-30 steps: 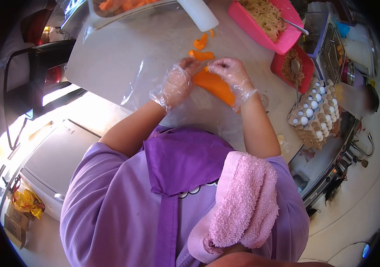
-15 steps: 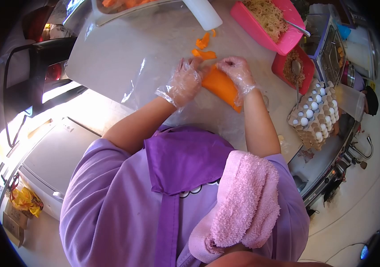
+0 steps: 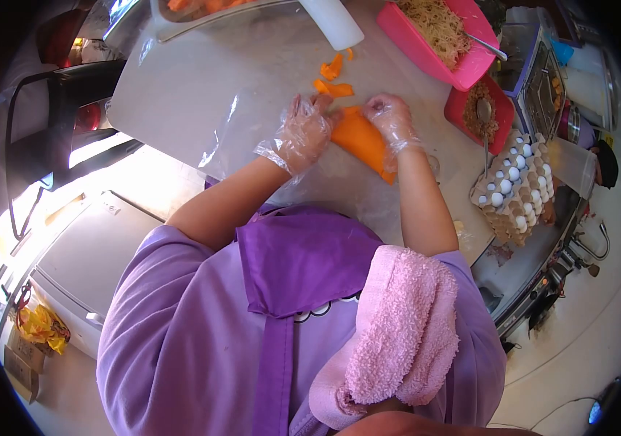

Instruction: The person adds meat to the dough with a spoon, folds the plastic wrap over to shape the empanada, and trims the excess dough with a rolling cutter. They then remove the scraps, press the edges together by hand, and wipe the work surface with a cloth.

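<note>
A folded piece of orange dough [image 3: 363, 143] lies slantwise on clear plastic, its long edge running down to the right. My left hand [image 3: 301, 136], in a thin clear plastic glove, rests at the dough's upper left edge with its fingers partly stretched out and apart. Gloved the same way, my right hand [image 3: 390, 120] has its fingers curled together in a pinch at the upper right edge of the dough. Just above the dough are torn orange dough scraps [image 3: 333, 89].
A white cylinder [image 3: 332, 22] lies at the top of the table [image 3: 179, 102]. To the right stand a pink tub of shredded filling [image 3: 434, 36], a red tub [image 3: 499, 112] with a spoon, and egg trays [image 3: 517, 185]. A container with orange pieces [image 3: 205, 7] sits top left.
My right hand has shifted slightly right along the dough's edge. The left fingers have drawn back a little to the left, and more of the dough's top shows between the hands.
</note>
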`<state>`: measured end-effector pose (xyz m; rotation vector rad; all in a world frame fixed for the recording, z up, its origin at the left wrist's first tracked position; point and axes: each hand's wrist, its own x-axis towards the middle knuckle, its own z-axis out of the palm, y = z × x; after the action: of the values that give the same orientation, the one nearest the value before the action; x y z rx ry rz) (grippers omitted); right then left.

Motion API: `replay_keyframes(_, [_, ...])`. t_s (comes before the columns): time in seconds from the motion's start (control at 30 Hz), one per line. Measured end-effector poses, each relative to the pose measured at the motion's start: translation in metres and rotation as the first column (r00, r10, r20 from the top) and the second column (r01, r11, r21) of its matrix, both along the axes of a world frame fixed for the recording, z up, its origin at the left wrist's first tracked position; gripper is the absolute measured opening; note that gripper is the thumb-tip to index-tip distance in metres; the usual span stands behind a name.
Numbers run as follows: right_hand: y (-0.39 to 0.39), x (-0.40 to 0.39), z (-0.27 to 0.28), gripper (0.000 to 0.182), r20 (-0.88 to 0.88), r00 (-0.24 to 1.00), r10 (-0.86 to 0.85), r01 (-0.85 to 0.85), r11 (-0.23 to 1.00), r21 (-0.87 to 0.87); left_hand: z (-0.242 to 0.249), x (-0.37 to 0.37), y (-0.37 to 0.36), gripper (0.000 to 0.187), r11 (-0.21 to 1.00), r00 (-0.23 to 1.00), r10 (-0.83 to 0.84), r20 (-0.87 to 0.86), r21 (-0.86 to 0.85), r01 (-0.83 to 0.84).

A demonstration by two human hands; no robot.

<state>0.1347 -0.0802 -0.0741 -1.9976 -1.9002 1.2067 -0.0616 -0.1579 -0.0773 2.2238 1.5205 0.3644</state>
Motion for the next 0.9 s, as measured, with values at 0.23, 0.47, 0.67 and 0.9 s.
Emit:
replay_keyframes(0.23, [-0.002,0.002,0.023,0.024,0.314,0.938,0.149,-0.228,0.946,0.231,0.0,-0.003,0.005,0.044,0.999,1.0,0.004,-0.031,0.035,-0.003])
replay_keyframes(0.47, [-0.019,0.002,0.016,0.033,0.273,0.887,0.373,-0.433,0.877,0.21,-0.001,0.004,0.01,0.045,0.999,0.998,0.033,-0.06,-0.022,-0.034])
replay_keyframes(0.67, [-0.023,0.009,0.01,0.022,0.319,0.862,0.393,-0.478,0.84,0.257,0.0,0.002,0.007,0.047,1.0,0.999,0.003,-0.035,0.018,-0.002])
replay_keyframes(0.9, [-0.018,0.008,0.021,0.031,0.299,0.839,0.454,-0.53,0.805,0.267,-0.008,-0.006,0.01,0.049,1.0,1.0,-0.012,0.009,-0.027,0.012])
